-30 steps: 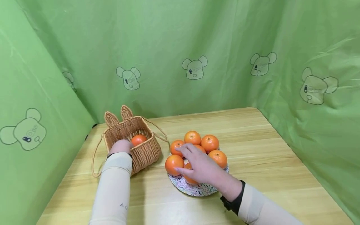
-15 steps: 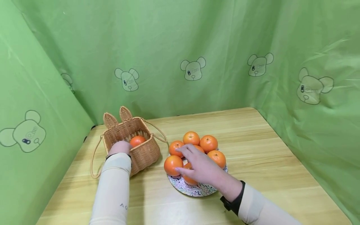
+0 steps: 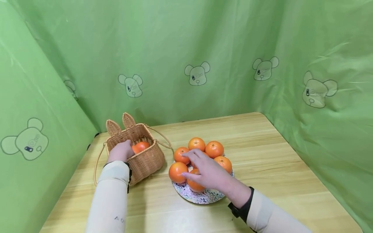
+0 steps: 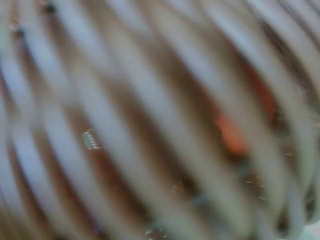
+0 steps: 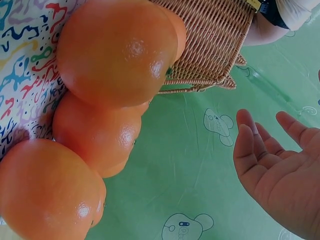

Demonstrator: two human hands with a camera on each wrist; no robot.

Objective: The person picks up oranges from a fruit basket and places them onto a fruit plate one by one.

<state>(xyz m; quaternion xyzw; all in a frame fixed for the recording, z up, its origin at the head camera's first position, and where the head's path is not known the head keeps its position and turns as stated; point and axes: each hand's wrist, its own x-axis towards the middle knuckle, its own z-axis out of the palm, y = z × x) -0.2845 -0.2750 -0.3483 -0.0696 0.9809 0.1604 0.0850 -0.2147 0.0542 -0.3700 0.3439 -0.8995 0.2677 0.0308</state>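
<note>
My left hand point(image 3: 120, 151) reaches over the near rim into a rabbit-eared wicker basket point(image 3: 148, 163), its fingers mostly hidden inside. Orange-red fruit point(image 3: 142, 146) lies in the basket just right of that hand. Blurred wicker strands point(image 4: 150, 100) fill the left wrist view, with a bit of orange showing through the gaps. Over a patterned round plate point(image 3: 201, 198) of several oranges point(image 3: 178, 172), my right hand point(image 3: 208, 171) hovers with loosely bent fingers. In the right wrist view the right hand point(image 5: 285, 175) holds nothing and stands apart from the oranges point(image 5: 117, 52).
The basket's cord handles point(image 3: 162, 139) hang out at both sides. A wooden table point(image 3: 262, 181) bears basket and plate. Green curtains point(image 3: 163, 42) with mouse-head drawings stand behind and at both sides.
My left hand has lifted slightly and shifted left in the basket, and more orange fruit shows beside it. My right hand stays over the plate. The head view has shifted slightly.
</note>
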